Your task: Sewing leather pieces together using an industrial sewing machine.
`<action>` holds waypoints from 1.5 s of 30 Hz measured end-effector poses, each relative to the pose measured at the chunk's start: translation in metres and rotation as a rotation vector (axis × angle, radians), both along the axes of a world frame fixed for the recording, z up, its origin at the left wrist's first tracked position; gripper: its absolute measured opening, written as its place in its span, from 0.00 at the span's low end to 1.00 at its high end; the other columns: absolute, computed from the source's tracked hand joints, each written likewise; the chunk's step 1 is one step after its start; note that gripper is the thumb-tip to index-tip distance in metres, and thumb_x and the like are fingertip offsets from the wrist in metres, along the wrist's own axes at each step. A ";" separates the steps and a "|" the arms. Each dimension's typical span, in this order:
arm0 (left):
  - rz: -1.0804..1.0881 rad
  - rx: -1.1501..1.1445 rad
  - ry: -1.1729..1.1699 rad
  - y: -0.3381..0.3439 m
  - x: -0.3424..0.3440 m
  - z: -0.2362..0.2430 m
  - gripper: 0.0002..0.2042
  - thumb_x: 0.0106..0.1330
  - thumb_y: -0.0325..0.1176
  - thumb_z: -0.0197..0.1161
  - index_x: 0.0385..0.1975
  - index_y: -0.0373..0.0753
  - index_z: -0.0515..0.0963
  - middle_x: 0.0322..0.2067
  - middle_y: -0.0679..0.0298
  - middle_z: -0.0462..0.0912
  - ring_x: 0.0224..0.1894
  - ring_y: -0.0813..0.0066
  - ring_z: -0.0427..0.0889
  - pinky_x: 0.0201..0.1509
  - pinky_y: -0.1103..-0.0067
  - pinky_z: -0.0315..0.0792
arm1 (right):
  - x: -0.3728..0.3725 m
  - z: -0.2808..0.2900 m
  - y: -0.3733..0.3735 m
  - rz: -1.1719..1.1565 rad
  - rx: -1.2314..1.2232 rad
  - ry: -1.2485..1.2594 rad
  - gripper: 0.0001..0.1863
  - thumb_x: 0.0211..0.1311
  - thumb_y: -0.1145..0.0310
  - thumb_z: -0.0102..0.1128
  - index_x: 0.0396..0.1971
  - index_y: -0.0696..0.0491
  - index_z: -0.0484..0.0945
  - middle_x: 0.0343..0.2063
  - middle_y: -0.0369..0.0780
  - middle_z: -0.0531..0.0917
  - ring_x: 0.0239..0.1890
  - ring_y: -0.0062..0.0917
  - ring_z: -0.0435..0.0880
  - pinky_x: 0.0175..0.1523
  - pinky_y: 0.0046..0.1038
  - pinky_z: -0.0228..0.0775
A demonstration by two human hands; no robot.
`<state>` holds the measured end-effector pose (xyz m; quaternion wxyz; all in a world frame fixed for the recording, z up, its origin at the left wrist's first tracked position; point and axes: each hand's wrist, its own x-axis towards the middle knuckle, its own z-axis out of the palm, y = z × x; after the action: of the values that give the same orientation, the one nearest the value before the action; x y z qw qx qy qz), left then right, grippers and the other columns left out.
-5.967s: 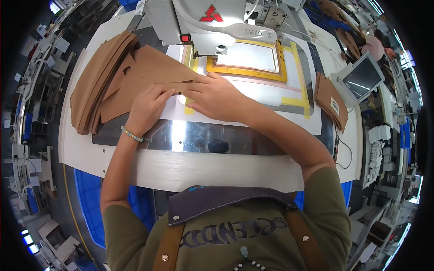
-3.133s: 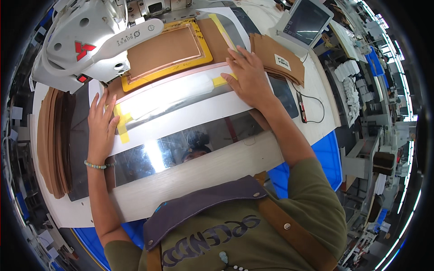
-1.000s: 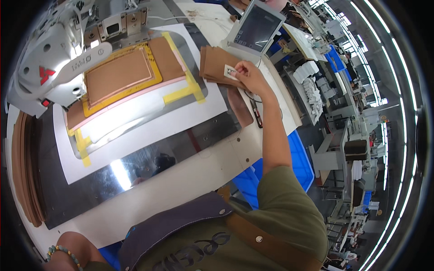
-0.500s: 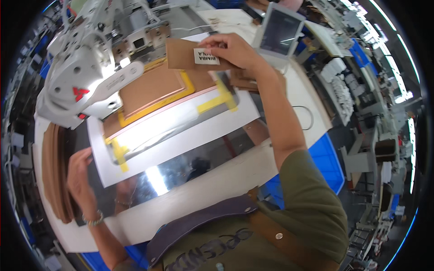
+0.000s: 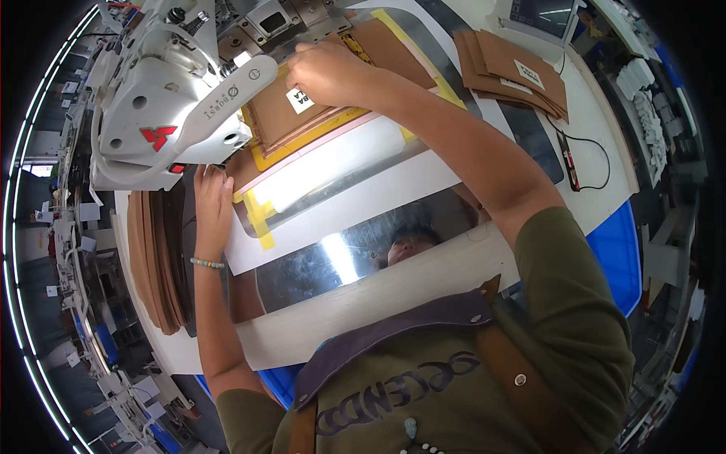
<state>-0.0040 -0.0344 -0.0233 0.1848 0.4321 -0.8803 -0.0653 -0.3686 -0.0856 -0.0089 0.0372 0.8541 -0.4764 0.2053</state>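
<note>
My right hand (image 5: 330, 73) has its fingers bent over a brown panel with a white label (image 5: 301, 100). That panel lies within the yellow frame (image 5: 310, 138) of a flat template, and the hand covers part of it. Just beneath the head of a white industrial sewing machine (image 5: 151, 113), my left hand (image 5: 214, 204) stretches its fingers to the template's left end. It holds nothing that I can see, though the machine partly hides the fingertips. Yellow tape (image 5: 259, 218) fastens the template's clear film over a white sheet (image 5: 340, 216).
Brown pieces (image 5: 151, 257) stand stacked at the left. Labelled brown panels (image 5: 514, 72) lie in a pile at the right, with a red-and-black tool (image 5: 569, 163) near a thin cable. A shiny plate (image 5: 363, 253) lies at the front; a blue bin (image 5: 616, 253) stands beside the table.
My right hand has brought the labelled panel down from above the template into its yellow frame. My left hand has moved from beside the white sheet up to the template's end. The view has shifted.
</note>
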 end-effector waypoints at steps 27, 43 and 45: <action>-0.191 0.146 -0.031 -0.047 -0.062 0.010 0.18 0.82 0.38 0.59 0.63 0.34 0.78 0.67 0.57 0.80 0.68 0.58 0.77 0.73 0.64 0.66 | 0.029 -0.018 0.018 0.386 0.078 -0.183 0.21 0.61 0.78 0.63 0.51 0.43 0.92 0.53 0.34 0.86 0.62 0.30 0.80 0.66 0.39 0.72; 0.297 0.704 1.223 -0.140 0.048 -0.082 0.19 0.81 0.30 0.58 0.68 0.36 0.72 0.64 0.54 0.81 0.65 0.61 0.80 0.69 0.69 0.76 | 0.033 -0.011 0.019 0.450 0.237 -0.190 0.22 0.61 0.78 0.58 0.51 0.44 0.91 0.54 0.35 0.84 0.61 0.32 0.80 0.69 0.38 0.69; 0.020 -0.010 -0.049 -0.132 0.066 -0.081 0.18 0.79 0.34 0.61 0.65 0.38 0.78 0.64 0.57 0.83 0.66 0.65 0.81 0.70 0.70 0.74 | 0.037 -0.008 0.019 0.462 0.223 -0.178 0.21 0.61 0.77 0.58 0.50 0.43 0.92 0.55 0.35 0.84 0.61 0.31 0.80 0.69 0.39 0.69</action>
<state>0.0618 -0.1666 -0.1042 0.1658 0.4416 -0.8804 -0.0484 -0.3319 -0.0670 -0.0170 -0.1469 0.9175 -0.2900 0.2290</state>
